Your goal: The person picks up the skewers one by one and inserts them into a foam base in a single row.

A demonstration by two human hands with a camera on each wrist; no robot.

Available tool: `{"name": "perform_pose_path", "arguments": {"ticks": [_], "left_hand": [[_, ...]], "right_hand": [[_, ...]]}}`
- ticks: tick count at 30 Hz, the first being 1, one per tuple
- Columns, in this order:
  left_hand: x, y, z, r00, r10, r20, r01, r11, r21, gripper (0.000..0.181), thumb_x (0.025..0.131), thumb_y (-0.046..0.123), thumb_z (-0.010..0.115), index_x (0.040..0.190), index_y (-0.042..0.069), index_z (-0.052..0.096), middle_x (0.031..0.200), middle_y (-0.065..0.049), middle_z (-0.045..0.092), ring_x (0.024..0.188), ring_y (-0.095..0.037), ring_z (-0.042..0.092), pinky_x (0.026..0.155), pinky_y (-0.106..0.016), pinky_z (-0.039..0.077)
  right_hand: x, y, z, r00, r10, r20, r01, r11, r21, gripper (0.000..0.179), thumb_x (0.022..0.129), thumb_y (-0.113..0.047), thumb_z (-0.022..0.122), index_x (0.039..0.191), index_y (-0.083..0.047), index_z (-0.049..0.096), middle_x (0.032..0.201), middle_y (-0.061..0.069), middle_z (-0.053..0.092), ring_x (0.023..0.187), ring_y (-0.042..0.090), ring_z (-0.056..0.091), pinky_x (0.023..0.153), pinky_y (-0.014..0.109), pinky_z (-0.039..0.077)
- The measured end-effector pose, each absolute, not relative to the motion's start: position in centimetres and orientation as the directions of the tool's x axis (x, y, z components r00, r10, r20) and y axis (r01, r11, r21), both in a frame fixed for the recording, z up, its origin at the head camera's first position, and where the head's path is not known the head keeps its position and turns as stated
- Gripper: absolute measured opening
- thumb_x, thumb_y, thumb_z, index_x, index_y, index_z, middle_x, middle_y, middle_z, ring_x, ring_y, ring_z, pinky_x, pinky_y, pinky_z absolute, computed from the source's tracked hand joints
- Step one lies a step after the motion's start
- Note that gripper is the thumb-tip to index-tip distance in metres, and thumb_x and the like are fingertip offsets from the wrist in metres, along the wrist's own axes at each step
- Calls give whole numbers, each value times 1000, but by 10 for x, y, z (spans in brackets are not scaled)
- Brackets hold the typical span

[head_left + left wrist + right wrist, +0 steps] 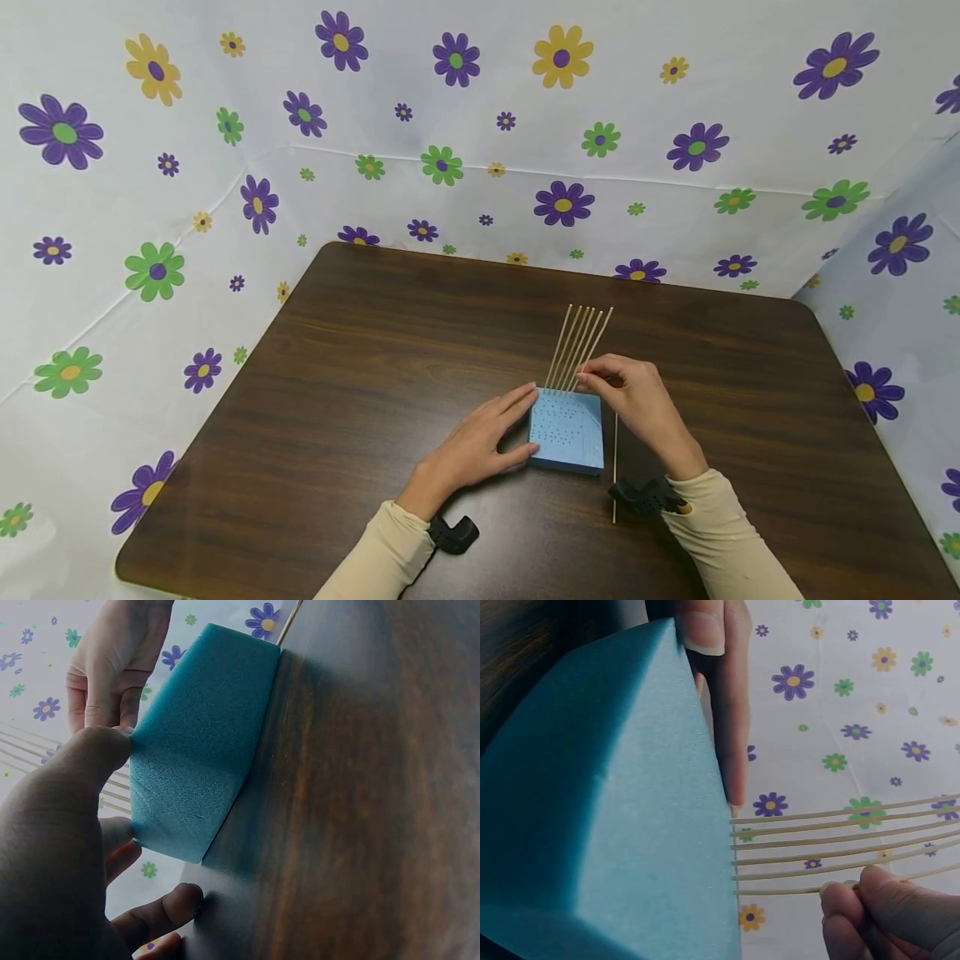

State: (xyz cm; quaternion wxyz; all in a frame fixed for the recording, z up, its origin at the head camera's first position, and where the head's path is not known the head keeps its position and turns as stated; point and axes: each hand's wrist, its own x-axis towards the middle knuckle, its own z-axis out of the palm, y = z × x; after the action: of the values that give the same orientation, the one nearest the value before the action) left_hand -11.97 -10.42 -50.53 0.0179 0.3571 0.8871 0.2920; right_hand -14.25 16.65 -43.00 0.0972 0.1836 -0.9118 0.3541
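A light blue foam block (567,454) with many small holes in its top lies on the table. Several thin wooden skewers (558,346) stand in a row along its far edge, leaning slightly. My left hand (480,442) rests against the block's left side, fingers extended, with the thumb touching near the front and fingertips at the far left corner. With thumb and fingertips my right hand (637,400) pinches the rightmost skewer (780,892) low down, a little above the block. In the right wrist view that skewer's lower end meets the foam.
One loose skewer (616,458) lies on the table just right of the block, partly beneath my right wrist. The dark wooden table (337,375) has rounded corners. White flower-print sheets (487,83) hang behind it and at both sides.
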Motion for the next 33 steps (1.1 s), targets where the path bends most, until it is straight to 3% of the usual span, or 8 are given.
{"name": "perform_pose_path", "arguments": {"ticks": [8, 15, 21, 27, 30, 33], "left_hand": [[-119, -105, -505, -750, 639, 169, 613, 577, 539, 79, 104, 51, 58, 168, 22, 23, 175, 5, 22, 158, -20, 33, 125, -51, 36], [-120, -105, -505, -747, 644, 165, 614, 573, 543, 79, 105, 52, 57, 168, 22, 22, 175, 3, 23, 158, -20, 33, 126, -51, 34], [-120, -104, -505, -747, 644, 165, 614, 574, 542, 79, 104, 51, 58, 168, 22, 22, 175, 5, 22, 159, -19, 31, 127, -50, 33], [-120, -104, -505, -744, 646, 172, 619, 568, 543, 78, 105, 50, 58, 168, 21, 23, 175, 4, 22, 159, -20, 32, 126, -51, 34], [-120, -104, -505, -744, 645, 174, 619, 569, 541, 78, 105, 50, 58, 168, 21, 23, 175, 4, 22, 159, -20, 31, 126, -51, 34], [-119, -103, -505, -742, 646, 178, 624, 569, 536, 78, 105, 50, 58, 168, 20, 23, 175, 2, 23, 159, -20, 32, 125, -52, 35]], "right_hand": [[-143, 168, -432, -916, -271, 296, -400, 680, -615, 10, 94, -8, 76, 103, -8, 80, 94, 3, 79, 78, 8, 70, 69, 22, 59], [-140, 179, -440, -915, -301, 270, -404, 691, -599, 16, 97, -13, 75, 112, -8, 78, 102, 5, 78, 87, 17, 73, 78, 38, 64], [-136, 202, -442, -954, -214, 209, -296, 775, -558, 18, 103, -15, 66, 113, -5, 76, 104, 12, 78, 90, 26, 73, 81, 50, 62], [-129, 214, -449, -991, -132, 9, -122, 883, -453, 22, 102, -25, 67, 105, -4, 73, 89, 8, 72, 75, 19, 62, 62, 36, 50], [-126, 214, -454, -988, -123, -95, -71, 900, -431, 27, 101, -32, 69, 103, -5, 71, 83, 3, 67, 70, 16, 54, 59, 32, 43], [-124, 214, -458, -980, -120, -160, -41, 903, -427, 28, 99, -34, 70, 99, -6, 71, 82, 2, 66, 69, 15, 54, 59, 31, 43]]}}
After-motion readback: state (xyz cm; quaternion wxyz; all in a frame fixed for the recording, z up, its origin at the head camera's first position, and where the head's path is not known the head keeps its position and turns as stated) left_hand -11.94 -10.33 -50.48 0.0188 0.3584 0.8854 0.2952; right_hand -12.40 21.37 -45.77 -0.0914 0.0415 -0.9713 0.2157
